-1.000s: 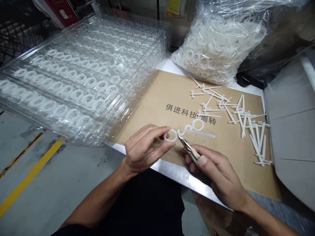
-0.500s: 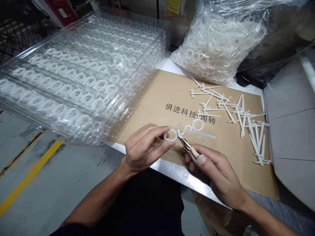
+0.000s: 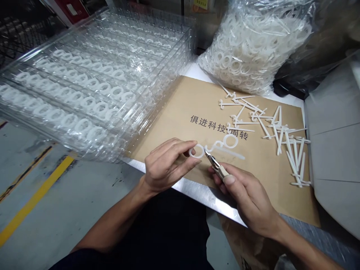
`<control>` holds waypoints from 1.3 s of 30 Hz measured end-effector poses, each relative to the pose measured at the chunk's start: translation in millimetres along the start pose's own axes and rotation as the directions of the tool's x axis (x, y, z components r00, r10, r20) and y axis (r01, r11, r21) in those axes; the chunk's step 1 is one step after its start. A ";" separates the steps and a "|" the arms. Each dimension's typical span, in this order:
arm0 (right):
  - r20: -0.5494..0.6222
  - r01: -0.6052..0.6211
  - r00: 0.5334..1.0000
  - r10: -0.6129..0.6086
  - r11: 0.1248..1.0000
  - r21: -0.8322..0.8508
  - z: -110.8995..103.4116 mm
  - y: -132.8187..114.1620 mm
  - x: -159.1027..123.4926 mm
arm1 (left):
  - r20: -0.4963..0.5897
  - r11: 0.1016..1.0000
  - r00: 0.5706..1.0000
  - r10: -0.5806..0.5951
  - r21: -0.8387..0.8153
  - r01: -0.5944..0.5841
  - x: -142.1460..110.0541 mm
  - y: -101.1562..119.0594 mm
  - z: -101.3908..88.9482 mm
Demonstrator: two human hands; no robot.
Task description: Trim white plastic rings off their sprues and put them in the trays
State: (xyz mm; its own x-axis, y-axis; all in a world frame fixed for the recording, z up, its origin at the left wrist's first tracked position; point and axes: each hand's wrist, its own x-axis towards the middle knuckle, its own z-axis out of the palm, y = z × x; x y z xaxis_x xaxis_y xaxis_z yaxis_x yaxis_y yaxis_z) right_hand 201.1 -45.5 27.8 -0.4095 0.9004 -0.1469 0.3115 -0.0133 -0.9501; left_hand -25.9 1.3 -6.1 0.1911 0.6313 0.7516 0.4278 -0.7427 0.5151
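Between the thumb and fingers of my left hand (image 3: 165, 164) is a white plastic ring (image 3: 197, 151), held by its left side. A curved runner (image 3: 215, 145) extends right from beside this ring to a second ring (image 3: 230, 141) and a long straight stem (image 3: 229, 152). My right hand (image 3: 242, 193) is closed around the light handles of a pair of nippers (image 3: 215, 163). The nippers' metal tips are at the right edge of the held ring, where it meets the runner. Whether the joint there is cut I cannot tell.
Clear plastic trays (image 3: 157, 80) with rows of white rings stand stacked at left. A clear bag (image 3: 247, 60) full of rings sits at the back. Loose white sprues (image 3: 277, 127) lie on the right of the brown cardboard sheet (image 3: 171, 108). A grey bin-like panel (image 3: 334, 150) borders the right side.
The camera view has shifted slightly. Both hands keep nearly the same pose, with the nippers at the joint; the second ring sits slightly higher and farther right.
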 end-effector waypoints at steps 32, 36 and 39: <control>0.100 -0.084 0.993 0.069 0.984 0.155 -1.2 21.1 5.8 | 0.137 0.900 0.940 -0.312 -0.275 0.338 24.0 41.3 -72.6; 0.112 -0.076 0.992 0.058 0.984 0.164 0.0 24.3 5.2 | 0.103 0.973 0.968 -0.231 0.028 0.229 77.3 24.3 -131.4; 0.105 -0.088 0.992 0.071 0.982 0.166 0.0 24.5 5.0 | 0.120 0.934 0.984 -0.129 0.349 0.080 117.4 -27.8 -156.2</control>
State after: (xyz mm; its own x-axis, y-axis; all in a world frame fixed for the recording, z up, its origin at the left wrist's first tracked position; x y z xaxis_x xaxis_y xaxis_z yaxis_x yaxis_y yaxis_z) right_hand 206.6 -41.3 3.9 -0.4745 0.8463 -0.2421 0.1997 -0.1643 -0.9660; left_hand -153.4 61.2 132.2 0.2390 0.7444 0.6235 0.7233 -0.5649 0.3971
